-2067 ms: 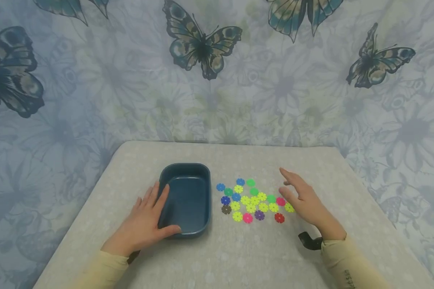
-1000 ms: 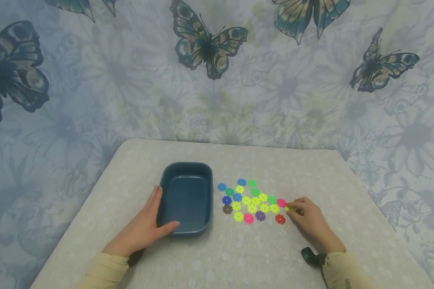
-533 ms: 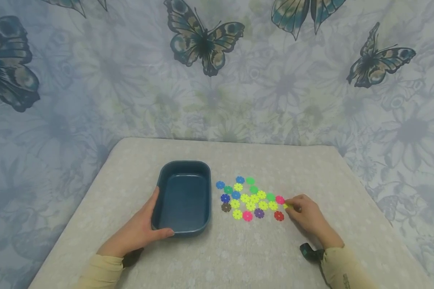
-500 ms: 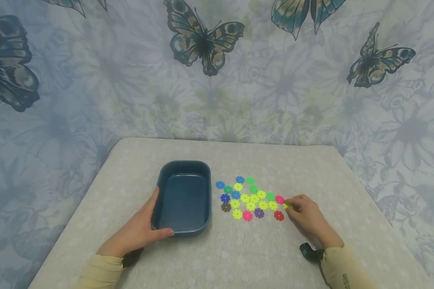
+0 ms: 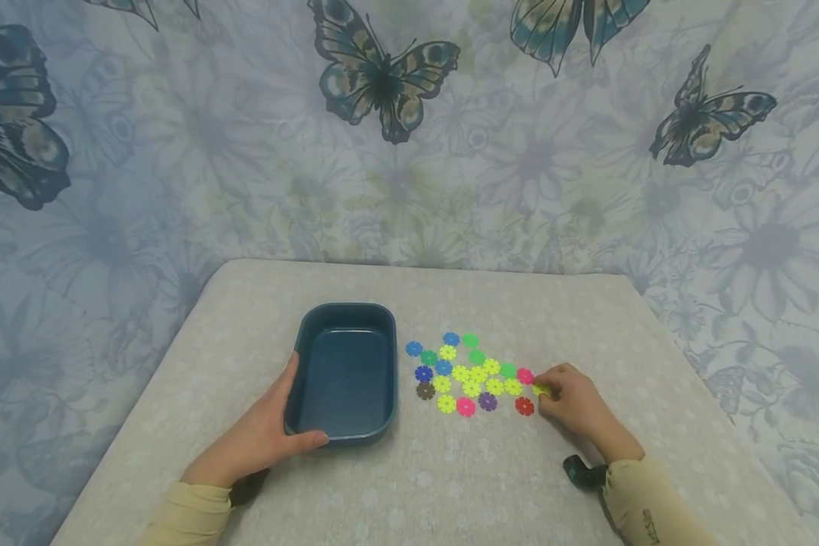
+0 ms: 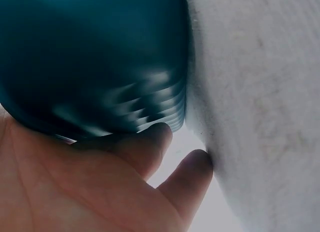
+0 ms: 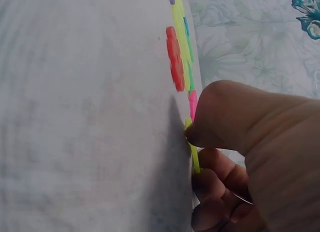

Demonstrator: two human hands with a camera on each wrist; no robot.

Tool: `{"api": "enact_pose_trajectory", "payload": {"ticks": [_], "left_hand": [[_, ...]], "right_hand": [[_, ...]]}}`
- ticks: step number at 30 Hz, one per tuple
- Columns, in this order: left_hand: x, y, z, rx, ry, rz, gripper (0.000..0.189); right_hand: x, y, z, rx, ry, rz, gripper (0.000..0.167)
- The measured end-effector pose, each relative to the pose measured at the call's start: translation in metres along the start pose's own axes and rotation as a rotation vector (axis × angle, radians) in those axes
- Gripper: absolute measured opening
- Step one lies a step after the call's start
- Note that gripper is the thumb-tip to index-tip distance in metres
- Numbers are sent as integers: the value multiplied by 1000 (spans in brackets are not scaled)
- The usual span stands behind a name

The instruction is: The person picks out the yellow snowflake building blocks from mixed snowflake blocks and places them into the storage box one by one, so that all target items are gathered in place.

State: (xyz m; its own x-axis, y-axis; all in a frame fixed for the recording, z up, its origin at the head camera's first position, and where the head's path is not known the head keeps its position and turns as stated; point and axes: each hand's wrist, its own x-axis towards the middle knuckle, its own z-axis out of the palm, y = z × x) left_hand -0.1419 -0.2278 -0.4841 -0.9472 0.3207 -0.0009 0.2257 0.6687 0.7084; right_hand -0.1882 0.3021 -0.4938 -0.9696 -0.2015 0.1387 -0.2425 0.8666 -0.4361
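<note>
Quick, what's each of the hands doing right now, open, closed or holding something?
Left hand: holding the dark blue tray at its near left corner.
Right hand: pinching a yellow disc between thumb and fingers.

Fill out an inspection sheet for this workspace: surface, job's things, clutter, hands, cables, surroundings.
Surface: pale patterned cloth over the table.
Job's things: dark blue tray; to its right, loose notched discs in yellow, green, blue, pink, red, purple and brown.
Clutter: nothing seen.
Left hand: holds the tray, thumb at the near rim, fingers along the outer left side.
Right hand: pinches a yellow disc beside the group; black device at the wrist.
Cables: nothing clearly seen.
Surroundings: backdrop printed with butterflies and flowers behind the table.
</note>
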Motion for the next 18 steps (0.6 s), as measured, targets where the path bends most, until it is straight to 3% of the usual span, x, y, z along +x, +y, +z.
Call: {"api": "enact_pose_trajectory", "payload": {"ticks": [8,18], "left_hand": [[1,-1,0,11,9,-2,135],[2,-4,1,13,10,14,135]], "right_hand": [[0,1,-10,68,-100,-15,32],[-4,9,-9,175,-166,54,25]]}}
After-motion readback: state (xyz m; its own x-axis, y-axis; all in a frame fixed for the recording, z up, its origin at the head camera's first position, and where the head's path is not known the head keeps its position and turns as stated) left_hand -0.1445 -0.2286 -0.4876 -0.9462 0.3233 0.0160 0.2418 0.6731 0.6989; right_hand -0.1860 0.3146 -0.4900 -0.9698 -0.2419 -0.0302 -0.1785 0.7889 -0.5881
